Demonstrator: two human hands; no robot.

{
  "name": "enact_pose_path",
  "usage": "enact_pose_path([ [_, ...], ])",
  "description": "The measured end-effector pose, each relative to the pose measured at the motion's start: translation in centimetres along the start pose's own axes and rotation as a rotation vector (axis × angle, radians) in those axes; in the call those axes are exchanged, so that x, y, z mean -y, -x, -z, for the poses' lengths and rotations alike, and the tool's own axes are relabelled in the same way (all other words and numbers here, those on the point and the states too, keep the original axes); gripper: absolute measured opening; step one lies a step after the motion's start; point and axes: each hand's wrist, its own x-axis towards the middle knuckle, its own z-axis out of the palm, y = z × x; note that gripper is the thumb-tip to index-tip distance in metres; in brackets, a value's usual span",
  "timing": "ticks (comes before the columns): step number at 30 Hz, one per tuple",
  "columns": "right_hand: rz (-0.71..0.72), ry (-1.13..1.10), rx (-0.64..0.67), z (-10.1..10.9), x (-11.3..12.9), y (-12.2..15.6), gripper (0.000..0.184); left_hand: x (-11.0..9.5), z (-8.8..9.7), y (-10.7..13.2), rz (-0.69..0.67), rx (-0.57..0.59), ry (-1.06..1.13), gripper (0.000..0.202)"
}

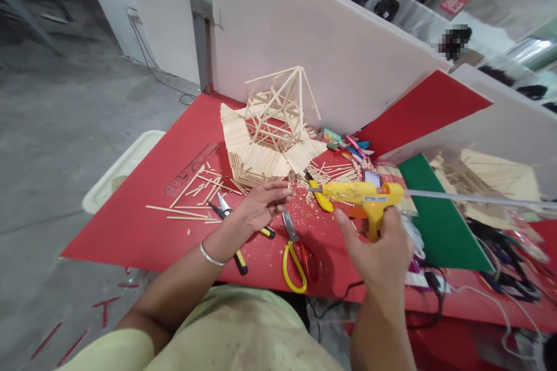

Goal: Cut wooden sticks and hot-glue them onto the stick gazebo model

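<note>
My right hand (385, 246) is wrapped round the grip of a yellow glue gun (357, 192), whose nozzle points left. A long clear glue stick (456, 196) juts from its back. Close to the nozzle, my left hand (263, 206) has its thumb and fingers drawn together; whatever lies between the fingertips is too small to make out. Behind it stands a model built of thin wooden sticks (265, 156), with an open pointed frame (299, 90) on top. Scissors with yellow and red handles (295, 264), pliers (226, 208) and a yellow-handled tool (321, 197) lie near my hands.
The red tabletop (130, 232) carries loose sticks (187, 211), a clear ruler (191, 168) and scattered chips. A green board (439, 208) and cables (435, 295) lie at right. A white partition (278, 29) rises behind; a pale tub (126, 168) is beyond the left edge.
</note>
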Motion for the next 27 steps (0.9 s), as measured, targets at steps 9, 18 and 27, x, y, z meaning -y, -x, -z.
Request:
enact_pose_path([
  [9,0.360,0.377,-0.145,-0.7,2.8,-4.7,0.039,-0.1,0.3,-0.4,-0.005,0.007,0.015,0.030],
  [18,0.564,0.434,-0.156,-0.1,3.7,-7.0,0.039,0.0,-0.1,-0.4,-0.012,-0.008,0.064,0.028],
  [27,0.645,0.411,-0.091,-0.3,3.6,-7.5,0.039,0.4,0.6,-1.0,-0.030,0.004,0.096,0.028],
])
